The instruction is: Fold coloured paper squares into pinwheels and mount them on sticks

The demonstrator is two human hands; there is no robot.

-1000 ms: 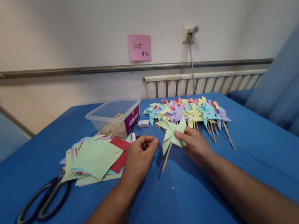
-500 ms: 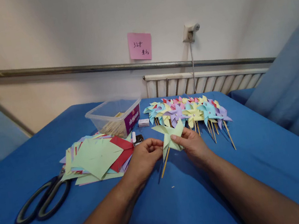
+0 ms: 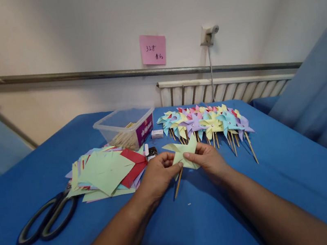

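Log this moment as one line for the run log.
left hand: pinching pinwheel | right hand: holding pale green pinwheel | wooden stick: angled down to blue cloth

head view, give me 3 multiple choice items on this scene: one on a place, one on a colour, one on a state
1. Where do the scissors lie?
A. left of the paper stack
B. inside the plastic box
C. on the finished pinwheels

2. What colour is the pinwheel in the hands?
A. red
B. light green
C. purple

3. How is that pinwheel held?
A. by the left hand alone
B. lying untouched
C. by both hands, the right hand too

Answers: 1 A, the scissors rest on the blue cloth left of the stack. 2 B, its blades are pale green. 3 C, fingers of both hands pinch it.
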